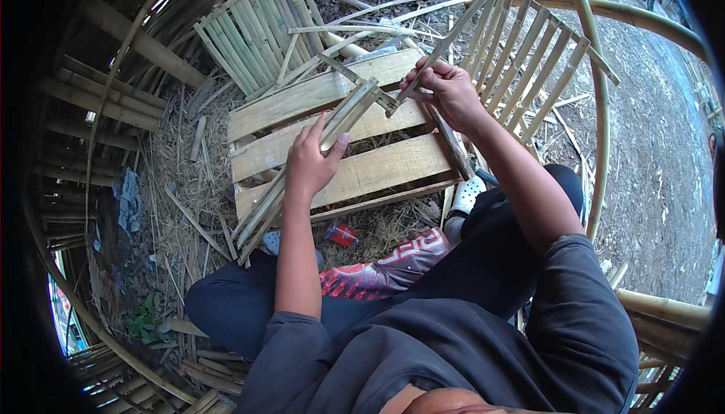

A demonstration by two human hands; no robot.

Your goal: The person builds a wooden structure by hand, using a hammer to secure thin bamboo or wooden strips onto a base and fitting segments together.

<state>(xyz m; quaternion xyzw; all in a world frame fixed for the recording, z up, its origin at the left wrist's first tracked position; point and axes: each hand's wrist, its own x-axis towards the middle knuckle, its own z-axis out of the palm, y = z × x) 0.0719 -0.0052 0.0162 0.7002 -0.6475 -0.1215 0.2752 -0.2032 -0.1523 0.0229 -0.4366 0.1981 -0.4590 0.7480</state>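
Note:
My left hand [311, 159] is wrapped round a bundle of split bamboo slats [349, 116], which slants from near my left knee up over a low slatted wooden bench. A short flat crosspiece [340, 68] lies across the upper end of the bundle. My right hand [447, 93] pinches a long thin bamboo strip [470, 23] between thumb and fingers. The strip runs up and away to the right, and its lower end is beside the crosspiece. Whether the two are joined I cannot tell. Beneath both hands are the pale planks of the bench [377, 172].
A slatted bamboo panel [249, 33] leans behind the bench, and a second open one [529, 55] stands at right. Loose strips [377, 27] lie at the back. A dark bar [449, 142] rests on the bench's right end. A red packet [342, 234] lies before it.

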